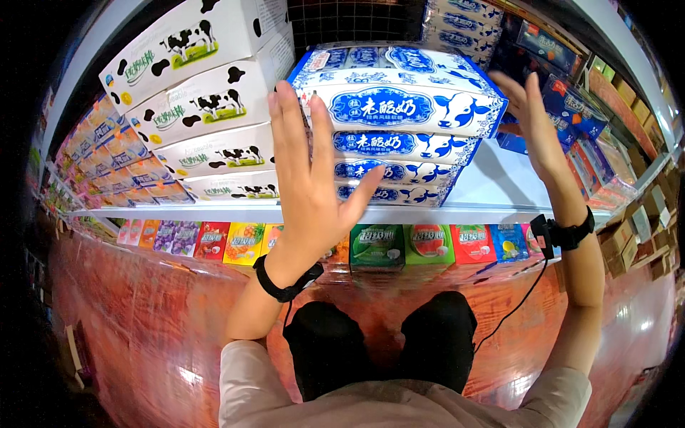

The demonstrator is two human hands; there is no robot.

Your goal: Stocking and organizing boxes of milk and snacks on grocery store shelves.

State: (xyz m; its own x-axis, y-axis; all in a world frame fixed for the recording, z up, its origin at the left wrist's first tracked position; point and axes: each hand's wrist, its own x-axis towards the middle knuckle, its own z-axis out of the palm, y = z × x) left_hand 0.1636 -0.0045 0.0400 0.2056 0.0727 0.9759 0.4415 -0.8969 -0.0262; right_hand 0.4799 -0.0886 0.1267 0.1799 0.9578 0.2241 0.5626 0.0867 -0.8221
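Note:
A stack of blue-and-white printed cartons with a cow's head on each front stands on a white shelf. The top carton has a clear window showing packets inside, and it sits slightly askew over those below. My left hand is raised at the stack's left front corner, flat, fingers and thumb apart; whether it touches the cartons cannot be told. My right hand is beside the top carton's right end, fingers spread, with a narrow gap at the palm. Neither hand grips anything. Both wrists wear black straps with small devices.
White cow-print cartons are stacked close on the left, with orange-and-blue packs beyond. Dark blue packs lie to the right. Wire mesh backs the shelf. Below its edge stand colourful fruit-print boxes. A cable hangs from my right wrist.

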